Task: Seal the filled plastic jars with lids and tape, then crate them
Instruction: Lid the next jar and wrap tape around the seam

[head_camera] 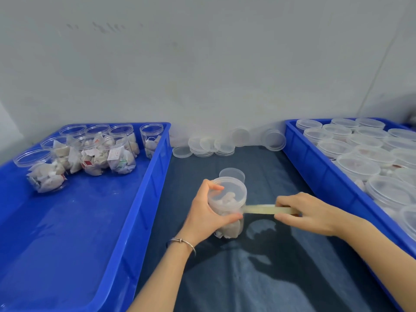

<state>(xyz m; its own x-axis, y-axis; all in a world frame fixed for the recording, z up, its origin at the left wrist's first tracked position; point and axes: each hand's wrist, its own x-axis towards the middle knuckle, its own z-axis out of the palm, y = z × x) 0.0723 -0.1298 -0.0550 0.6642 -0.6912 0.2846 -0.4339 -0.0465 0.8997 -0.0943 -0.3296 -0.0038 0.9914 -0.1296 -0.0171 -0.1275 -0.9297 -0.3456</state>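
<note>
Head view: the jar (227, 206) sits at frame centre, lid (228, 188) on, over the dark cloth (258, 278). Left hand (206, 212) wraps the jar, fingers curled over the lid rim, thumb pressed on the wall just below the lid. Right hand (313, 212) pinches the tape (263, 208), stretched level from the jar's right side toward centre right; the roll itself is hidden in the fingers, can't tell its shape.

Step in hand looks like taping the lid seam. To do it well:
- keep the strip taut and level, straddling the lid-to-wall joint
- turn the jar with the left hand, don't orbit the roll
- thumb follows and presses the tape down, no wrinkles
- overlap the start before tearing

Risk: the thumb sits near the tape's start and may get stuck under the wrap.

A spare lid (232, 174) lies just behind the jar. Left crate (144, 199), left of frame, holds open filled jars (90, 152), upper left. Loose lids (211, 146) lie top centre by the wall. Right crate (319, 170), right edge, holds lidded jars (360, 152); this one probably goes there next.
</note>
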